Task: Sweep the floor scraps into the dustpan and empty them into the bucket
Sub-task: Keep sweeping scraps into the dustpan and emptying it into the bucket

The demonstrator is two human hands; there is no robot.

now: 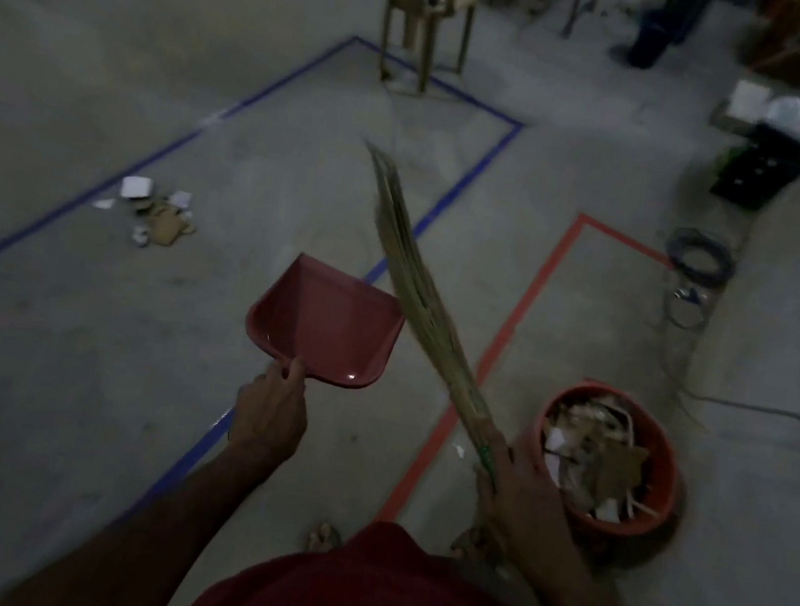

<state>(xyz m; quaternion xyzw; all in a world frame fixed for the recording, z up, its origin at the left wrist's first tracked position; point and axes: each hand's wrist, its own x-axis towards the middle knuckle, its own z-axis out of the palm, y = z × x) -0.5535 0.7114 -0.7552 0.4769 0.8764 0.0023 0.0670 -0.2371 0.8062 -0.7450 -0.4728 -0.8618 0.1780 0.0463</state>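
Floor scraps (154, 214) lie in a small loose heap on the concrete floor (68, 357), inside the blue tape outline (240, 107) and well apart from the person, off to the left and ahead. From the head view they look like torn paper and bits of brown cardboard: light, thin and limp, likely to skid or flutter under a hard stroke, so short gentle sweeps toward a pan edge pressed flat on the floor would suit them better than flicks.

The red dustpan (326, 328) is held up off the floor, and nothing shows in it; the left hand (270, 413) is wrapped round its handle at the near rim. It reads as stiff light plastic, easily carried one-handed from that handle. The grass broom (412, 273) is raised, bristles pointing up and away, with the right hand (523, 487) gripping its bound lower end; its long fibres look springy and soft at the tips.

The orange bucket (672, 478) stands just beside the right hand, inside the red tape outline (501, 344), already holding many paper and cardboard pieces. A wooden chair (422, 36) stands farther back.
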